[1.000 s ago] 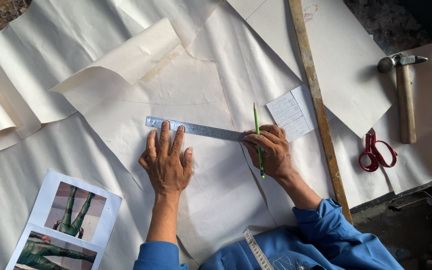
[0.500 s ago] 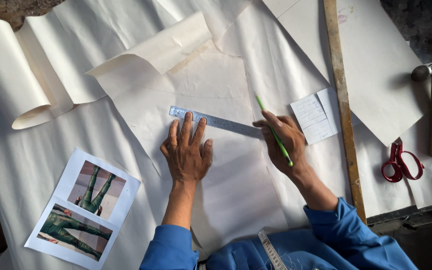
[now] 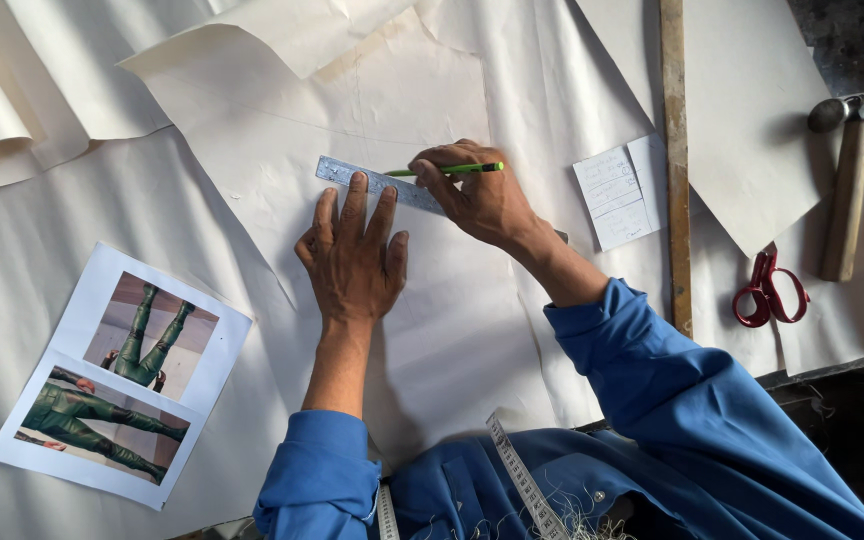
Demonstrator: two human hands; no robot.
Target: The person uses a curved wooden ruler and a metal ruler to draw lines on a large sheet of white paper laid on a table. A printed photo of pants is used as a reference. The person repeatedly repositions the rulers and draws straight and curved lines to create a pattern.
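Note:
My left hand (image 3: 354, 258) lies flat with fingers spread, its fingertips pressing a metal ruler (image 3: 377, 183) onto a large cream sheet of paper (image 3: 282, 120). My right hand (image 3: 479, 195) grips a green pencil (image 3: 444, 170), held nearly level with its tip at the ruler's upper edge, just right of my left fingers. The right hand covers the ruler's right part. Both arms wear blue sleeves.
A printed sheet with two photos of green trousers (image 3: 117, 375) lies at lower left. A small note paper (image 3: 617, 192), a long wooden straightedge (image 3: 674, 150), red scissors (image 3: 767, 290) and a hammer (image 3: 845, 180) lie at right. A tape measure (image 3: 522, 480) hangs at my chest.
My right hand has moved left along the ruler toward my left hand, and the pencil has turned from upright to nearly level. The view has shifted.

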